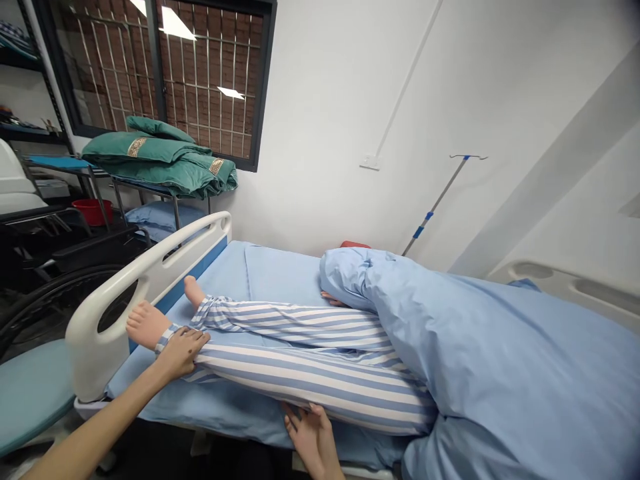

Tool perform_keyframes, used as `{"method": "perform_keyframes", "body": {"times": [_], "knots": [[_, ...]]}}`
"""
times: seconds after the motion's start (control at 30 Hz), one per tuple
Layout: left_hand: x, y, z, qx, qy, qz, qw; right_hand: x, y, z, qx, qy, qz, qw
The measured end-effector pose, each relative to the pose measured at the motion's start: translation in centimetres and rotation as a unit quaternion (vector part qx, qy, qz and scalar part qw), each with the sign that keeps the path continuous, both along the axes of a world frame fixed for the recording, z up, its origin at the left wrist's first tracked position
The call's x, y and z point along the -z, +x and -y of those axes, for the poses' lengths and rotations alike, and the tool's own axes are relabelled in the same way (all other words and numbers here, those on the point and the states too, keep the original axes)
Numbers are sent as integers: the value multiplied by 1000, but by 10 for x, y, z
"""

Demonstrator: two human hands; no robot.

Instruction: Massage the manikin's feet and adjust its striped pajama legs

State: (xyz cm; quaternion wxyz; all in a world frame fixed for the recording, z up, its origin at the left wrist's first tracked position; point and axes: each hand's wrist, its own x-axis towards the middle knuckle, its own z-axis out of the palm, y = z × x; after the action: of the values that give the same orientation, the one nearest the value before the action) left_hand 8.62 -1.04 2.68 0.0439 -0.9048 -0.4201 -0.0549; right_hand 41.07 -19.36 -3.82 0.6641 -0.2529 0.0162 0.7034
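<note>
A patient mannequin lies on a hospital bed, its legs in blue-and-white striped pyjama trousers (300, 367) and its bare feet (149, 325) toward the footboard. A light blue duvet (480, 340) hides its upper body and head. My left hand (180, 352) grips the near lower leg just above the ankle, at the trouser cuff. My right hand (310, 433) sits at the near side of the thigh, fingers apart, with the fingertips against the trousers and the blue sheet (240, 420). Whether those fingertips reach under the leg is hidden.
A white plastic footboard (125, 287) stands beyond the feet, with a wheelchair (60, 300) to its left. Folded green quilts (155, 157) lie on a metal rack by the window. An IV pole (440, 200) stands behind the bed. A white side rail (565, 287) runs along the far right.
</note>
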Motion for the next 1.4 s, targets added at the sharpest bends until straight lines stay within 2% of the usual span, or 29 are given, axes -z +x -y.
{"method": "perform_keyframes", "body": {"times": [0.1, 0.3, 0.43, 0.53, 0.6, 0.67, 0.73, 0.77, 0.83, 0.9, 0.93, 0.97, 1.03, 1.1, 1.17, 1.27, 1.4], "knots": [[15, 1, -3, -9, -3, -4, 1000, 12, -1, -5, -5, -20, 17, 1000], [63, 9, 1, -72, -34, -19, 997, 50, -3, -10, -35, -81, 59, 994], [72, 17, 7, -99, -9, -16, 995, 56, 1, -8, -78, -78, 134, 985], [75, 26, 26, -133, 65, 25, 989, 55, 2, -3, -103, -93, 230, 963], [85, 33, 54, -158, 116, 78, 978, 62, 0, 5, -121, -101, 308, 938], [106, 38, 96, -181, 136, 124, 966, 78, -8, 20, -137, -96, 406, 899], [133, 38, 147, -220, 121, 136, 958, 100, -23, 44, -136, -71, 532, 832], [147, 36, 174, -248, 105, 127, 955, 111, -33, 57, -135, -60, 600, 786], [172, 28, 225, -324, 63, 95, 939, 127, -57, 85, -139, -66, 724, 673], [187, 18, 265, -408, 12, 53, 911, 131, -79, 108, -169, -107, 804, 559], [190, 15, 279, -437, -13, 34, 899, 128, -89, 117, -183, -128, 830, 511], [191, 12, 289, -457, -35, 18, 889, 123, -98, 124, -191, -139, 850, 471], [188, 9, 300, -479, -71, -1, 875, 110, -109, 132, -197, -144, 879, 410], [183, 9, 301, -497, -82, -8, 864, 98, -115, 136, -196, -155, 896, 367], [178, 8, 299, -514, -68, -6, 855, 90, -116, 137, -201, -176, 901, 341], [174, 3, 297, -529, -38, -1, 848, 84, -113, 136, -199, -200, 902, 326], [169, -4, 296, -547, -45, -11, 836, 84, -107, 131, -184, -219, 905, 315]]}}
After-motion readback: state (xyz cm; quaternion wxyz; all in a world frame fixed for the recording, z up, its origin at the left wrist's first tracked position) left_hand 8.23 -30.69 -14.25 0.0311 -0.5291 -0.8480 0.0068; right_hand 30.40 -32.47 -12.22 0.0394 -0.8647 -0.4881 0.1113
